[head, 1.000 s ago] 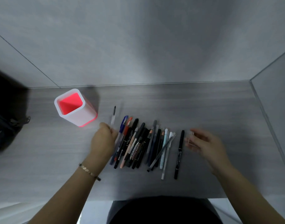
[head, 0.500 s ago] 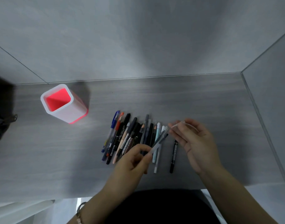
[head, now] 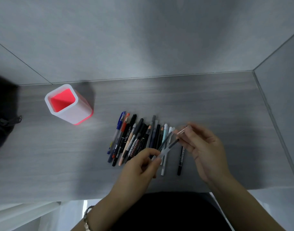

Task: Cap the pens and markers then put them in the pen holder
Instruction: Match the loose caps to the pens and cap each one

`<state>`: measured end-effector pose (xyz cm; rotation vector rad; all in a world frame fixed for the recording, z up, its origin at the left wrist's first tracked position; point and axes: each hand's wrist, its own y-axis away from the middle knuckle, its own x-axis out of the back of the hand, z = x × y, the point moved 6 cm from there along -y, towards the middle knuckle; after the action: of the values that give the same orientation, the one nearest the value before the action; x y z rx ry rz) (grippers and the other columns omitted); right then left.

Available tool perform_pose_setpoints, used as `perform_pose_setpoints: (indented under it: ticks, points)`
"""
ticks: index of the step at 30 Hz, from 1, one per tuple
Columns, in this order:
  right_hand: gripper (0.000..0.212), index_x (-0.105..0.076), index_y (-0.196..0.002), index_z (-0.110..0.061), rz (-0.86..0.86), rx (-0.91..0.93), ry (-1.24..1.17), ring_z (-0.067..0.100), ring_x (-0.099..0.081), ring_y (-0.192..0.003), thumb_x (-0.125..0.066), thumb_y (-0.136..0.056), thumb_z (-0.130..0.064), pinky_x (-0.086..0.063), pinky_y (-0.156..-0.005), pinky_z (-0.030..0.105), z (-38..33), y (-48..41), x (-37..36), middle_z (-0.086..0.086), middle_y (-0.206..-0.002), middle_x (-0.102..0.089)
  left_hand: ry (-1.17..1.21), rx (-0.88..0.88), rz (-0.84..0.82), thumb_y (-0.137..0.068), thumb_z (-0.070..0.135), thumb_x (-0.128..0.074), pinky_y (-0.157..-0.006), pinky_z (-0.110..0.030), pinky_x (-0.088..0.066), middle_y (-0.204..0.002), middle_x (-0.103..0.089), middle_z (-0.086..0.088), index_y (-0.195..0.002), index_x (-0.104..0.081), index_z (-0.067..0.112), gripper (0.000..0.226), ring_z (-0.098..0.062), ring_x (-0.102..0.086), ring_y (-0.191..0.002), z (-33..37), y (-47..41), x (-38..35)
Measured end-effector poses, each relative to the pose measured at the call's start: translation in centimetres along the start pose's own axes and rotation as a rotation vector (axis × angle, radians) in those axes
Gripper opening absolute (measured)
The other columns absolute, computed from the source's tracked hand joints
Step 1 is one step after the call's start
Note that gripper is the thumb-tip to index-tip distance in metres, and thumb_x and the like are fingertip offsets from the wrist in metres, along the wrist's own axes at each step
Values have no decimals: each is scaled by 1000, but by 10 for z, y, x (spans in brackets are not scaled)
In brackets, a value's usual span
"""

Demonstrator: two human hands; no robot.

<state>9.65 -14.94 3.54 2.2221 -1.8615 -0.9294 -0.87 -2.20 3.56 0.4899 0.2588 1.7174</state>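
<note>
Currently we list the following on the grey wood-grain counter (head: 201,100).

Item one: a pen holder (head: 76,114), square with rounded corners, white outside and red inside. It stands upright at the far left, well apart from everything else.

Item two: a row of pens and markers (head: 136,139) lying side by side near the middle of the counter. We make out a blue pen at the left end, an orange-red one beside it, several black barrels, one marked WHITEBOARD, a peach one and a pale teal one.

Item three: a black marker (head: 180,162) lying alone just right of the row, its far end hidden under the right hand.

Item four: a pen (head: 169,147) with a translucent barrel and a dark tip. It is uncapped, lifted above the row and slanting up to the right.

Our left hand (head: 139,165) pinches the pen's lower end between thumb and fingertips. Our right hand (head: 204,147) pinches a small clear cap (head: 182,131) at its fingertips, just beyond the pen's tip and not on it. The two hands are apart, each clamped on its own piece.

Also noted: a bracelet (head: 86,219) on the left wrist, a dark bag (head: 2,117) at the counter's left edge, and a grey panelled wall (head: 142,39) behind.
</note>
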Motion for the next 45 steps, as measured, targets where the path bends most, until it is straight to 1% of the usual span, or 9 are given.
perform_pose_setpoints:
  ticks: [7,14,21,26,30,36,39,42,45]
  points:
    - [15,-63,-84,-8,-85,-30,123,14,-71,-67,-57,-77,4,-57,-62,22,3,7,-5,3,-65,-71,-43,-3,21,-89,22,-52,-49,-8,-37,-57,-50,-3,-85,-58,35,14,-2,-44,-49,2,1,2]
    - [12,-62,-85,-9,-66,-14,75,14,-71,-64,-61,-74,-5,-56,-58,21,4,8,-1,2,-64,-72,-69,-44,9,-89,15,-52,-55,-16,-39,-53,-51,1,-85,-59,15,8,-6,-47,-51,17,-5,-4]
    - [76,-61,-88,-8,-7,25,60,16,-72,-67,-86,-29,-51,-56,-57,21,-2,9,14,5,-70,-74,294,207,-159,-90,6,-50,-32,-11,-25,-48,-48,0,-82,-54,10,10,0,-34,-30,18,-10,-27]
    - [80,-61,-84,-8,76,-2,7,18,-72,-67,-88,-22,-51,-56,-57,23,4,13,26,6,-66,-73,-318,-151,12,-88,27,-54,-60,-32,-53,-67,-66,-1,-87,-64,19,13,-13,-62,-60,28,-18,-18]
    - [74,-62,-81,-11,112,28,-31,18,-71,-67,-88,-23,-50,-56,-60,23,3,10,29,4,-64,-72,-723,-542,207,-83,35,-47,-45,-25,-50,-70,-71,1,-97,-55,26,18,-17,-63,-55,37,-15,-22]
    - [51,-63,-82,-12,52,111,82,16,-70,-63,-82,-43,-38,-57,-58,23,-11,12,21,2,-62,-71,40,-69,-11,-87,13,-57,-51,-14,-41,-58,-60,0,-83,-64,14,8,-3,-51,-48,14,-18,-30]
    - [12,-60,-82,-9,67,55,184,13,-68,-56,-67,-72,-6,-58,-57,23,-2,-7,29,4,-57,-69,-193,-94,-57,-93,21,-47,-57,-23,-45,-71,-62,-2,-96,-63,12,19,-12,-53,-58,11,-28,-24]
    - [9,-60,-90,-2,156,8,361,9,-65,-50,-59,-82,2,-56,-53,18,10,-28,51,12,-68,-64,-721,-163,233,-93,20,-46,-67,-28,-41,-95,-63,-10,-103,-63,7,24,-26,-58,-85,-7,-48,16]
    - [17,-61,-97,-1,175,-3,573,14,-63,-56,-65,-81,-6,-55,-51,17,25,-45,68,13,-78,-63,-872,-40,392,-90,12,-49,-62,-36,-39,-95,-61,-21,-92,-61,0,18,-37,-56,-85,-30,-62,50]
